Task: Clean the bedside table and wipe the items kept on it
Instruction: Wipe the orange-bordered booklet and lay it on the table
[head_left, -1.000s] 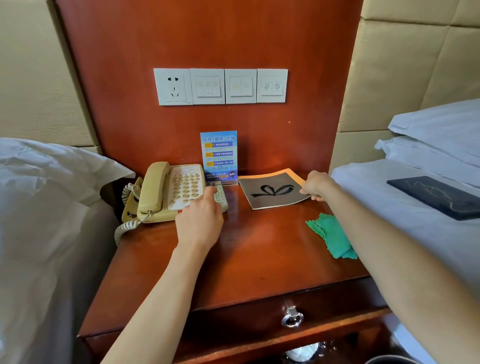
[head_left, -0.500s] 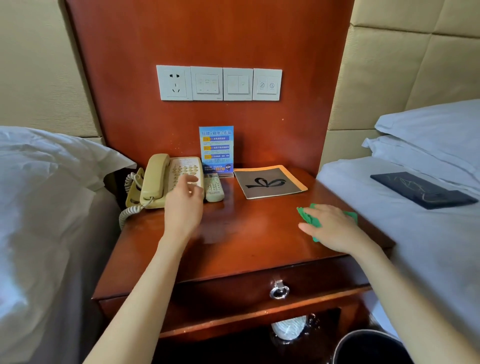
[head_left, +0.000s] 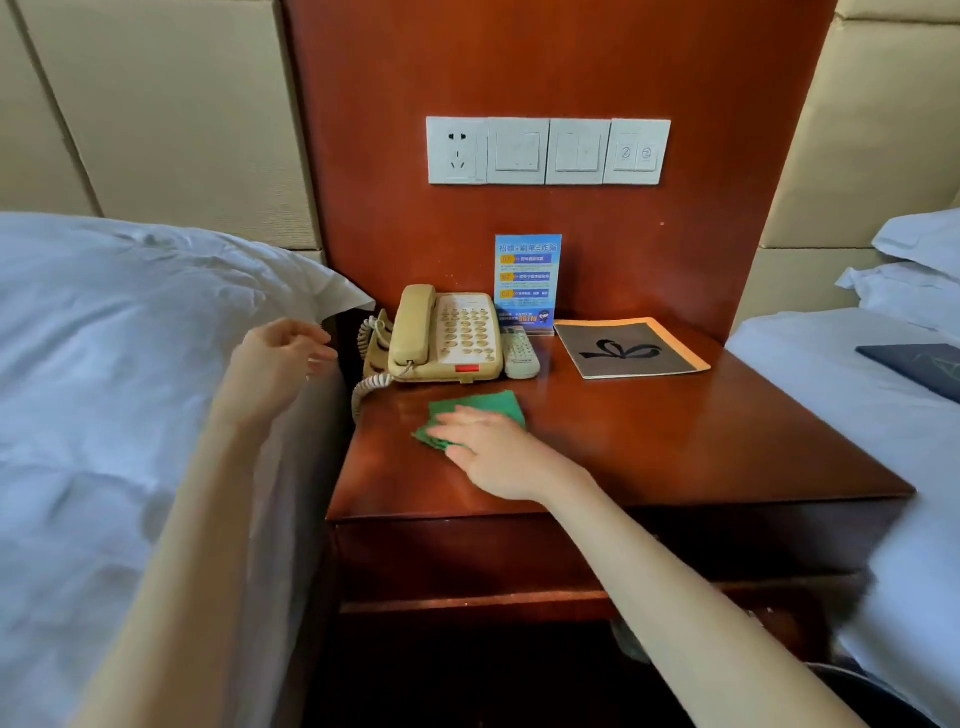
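My right hand (head_left: 493, 452) lies flat with straight fingers on a green cloth (head_left: 485, 408), pressing it onto the front left of the reddish wooden bedside table (head_left: 675, 441). Behind the cloth stands a beige telephone (head_left: 447, 335) with a coiled cord. A grey remote (head_left: 521, 353) lies beside the phone, and a blue info card (head_left: 527, 280) stands behind the remote. A dark booklet with an orange edge and bow print (head_left: 631, 347) lies at the back right. My left hand (head_left: 278, 358) hovers left of the table over the bed, fingers loosely curled, holding nothing.
White-sheeted beds flank the table, the left bed (head_left: 104, 389) close against its side and the right bed (head_left: 857, 405) carrying a dark folder (head_left: 919, 366). Wall switches and a socket (head_left: 548, 150) sit on the wood panel above. The table's drawer front (head_left: 467, 556) is below.
My right hand slid the green cloth from the table's right front to its left front, by the phone. My left hand left the phone and remote and moved left over the bed.
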